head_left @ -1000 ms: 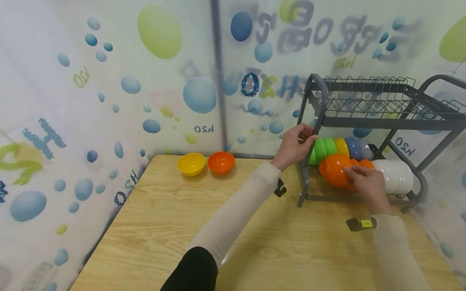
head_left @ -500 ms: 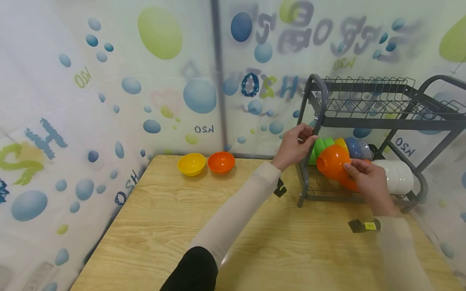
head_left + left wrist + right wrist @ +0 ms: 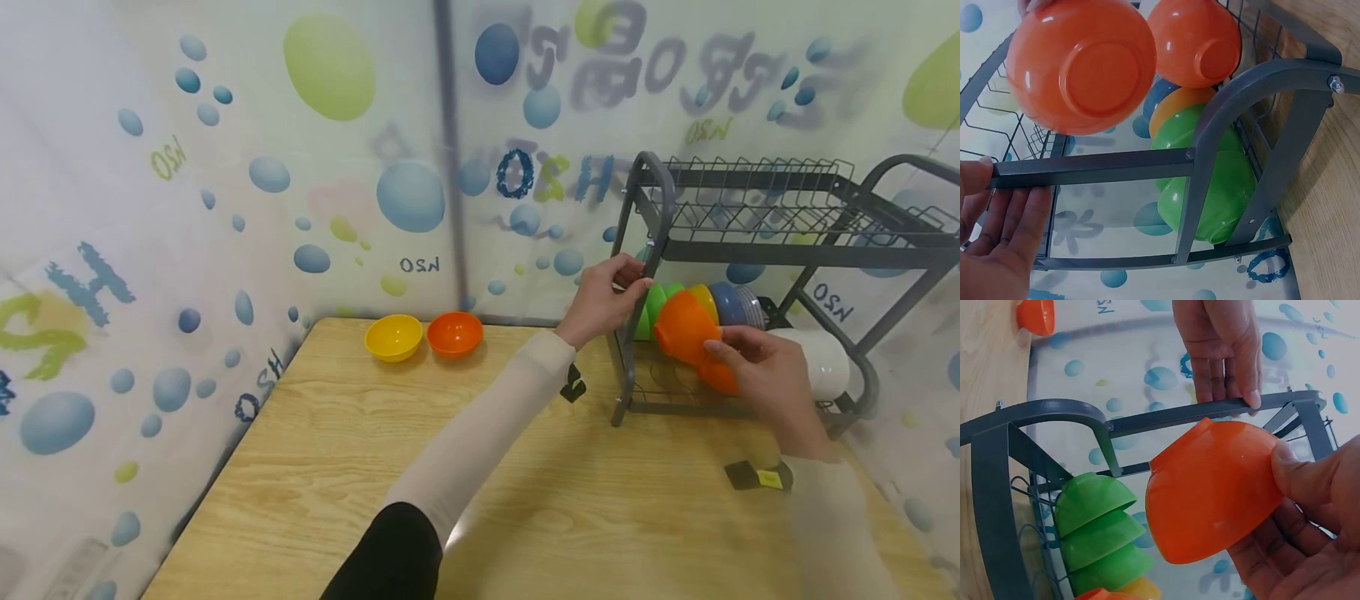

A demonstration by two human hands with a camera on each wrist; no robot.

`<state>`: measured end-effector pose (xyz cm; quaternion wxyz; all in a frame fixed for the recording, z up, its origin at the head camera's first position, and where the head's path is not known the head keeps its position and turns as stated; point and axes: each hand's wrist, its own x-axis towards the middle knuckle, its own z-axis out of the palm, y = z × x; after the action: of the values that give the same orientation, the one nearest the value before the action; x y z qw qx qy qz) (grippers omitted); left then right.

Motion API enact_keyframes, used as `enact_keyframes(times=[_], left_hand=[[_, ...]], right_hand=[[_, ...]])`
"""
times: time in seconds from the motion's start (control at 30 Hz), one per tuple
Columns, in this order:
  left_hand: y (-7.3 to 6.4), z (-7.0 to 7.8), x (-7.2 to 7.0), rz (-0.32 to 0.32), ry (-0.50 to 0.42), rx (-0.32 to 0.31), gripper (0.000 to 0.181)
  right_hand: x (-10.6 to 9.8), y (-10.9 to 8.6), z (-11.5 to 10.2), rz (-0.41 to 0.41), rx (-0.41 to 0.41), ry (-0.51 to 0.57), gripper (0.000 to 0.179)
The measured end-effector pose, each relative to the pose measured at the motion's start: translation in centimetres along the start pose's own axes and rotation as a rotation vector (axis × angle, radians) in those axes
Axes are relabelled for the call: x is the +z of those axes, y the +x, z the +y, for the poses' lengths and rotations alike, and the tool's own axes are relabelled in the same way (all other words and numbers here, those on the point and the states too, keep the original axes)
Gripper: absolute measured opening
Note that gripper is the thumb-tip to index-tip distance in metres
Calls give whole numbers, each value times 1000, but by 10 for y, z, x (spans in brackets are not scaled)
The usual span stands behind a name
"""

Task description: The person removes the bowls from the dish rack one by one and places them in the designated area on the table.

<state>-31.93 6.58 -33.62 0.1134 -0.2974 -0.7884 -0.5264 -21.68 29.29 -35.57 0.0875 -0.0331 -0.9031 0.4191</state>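
My right hand (image 3: 776,387) pinches an orange bowl (image 3: 684,327) by its rim, thumb on one side and fingers on the other. The bowl is tilted on its side, its foot toward the left, inside the dish rack's (image 3: 787,252) lower level. Another orange bowl (image 3: 1217,64) lies behind it on the rack. With thumb and fingers, my left hand (image 3: 606,304) grips the rack's grey left side bar (image 3: 1091,167). Nested green bowls (image 3: 1099,515) lie sideways at the back of the lower level. White bowls (image 3: 825,367) are partly hidden behind my right hand.
A yellow bowl (image 3: 394,337) and a red-orange bowl (image 3: 455,335) stand upright at the back of the wooden table (image 3: 360,458). Yellow and blue bowls (image 3: 727,303) continue the rear row. The wire top tier (image 3: 757,208) overhangs the right hand's area.
My right hand has drawn the orange bowl up and away from the other orange one, tilting it, then shifted slightly right. The left hand stays on the rack's bar.
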Motion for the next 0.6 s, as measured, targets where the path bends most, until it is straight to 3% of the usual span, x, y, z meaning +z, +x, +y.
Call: enact_keyframes(times=[0.3, 0.6], left_hand=[[-3, 2, -5, -23, 1, -23, 30], [-16, -2, -20, -48, -46, -27, 36]], right_hand=[[-3, -13, -9, 41, -130, -74, 41], [-3, -25, -24, 106, -359, -108, 15]])
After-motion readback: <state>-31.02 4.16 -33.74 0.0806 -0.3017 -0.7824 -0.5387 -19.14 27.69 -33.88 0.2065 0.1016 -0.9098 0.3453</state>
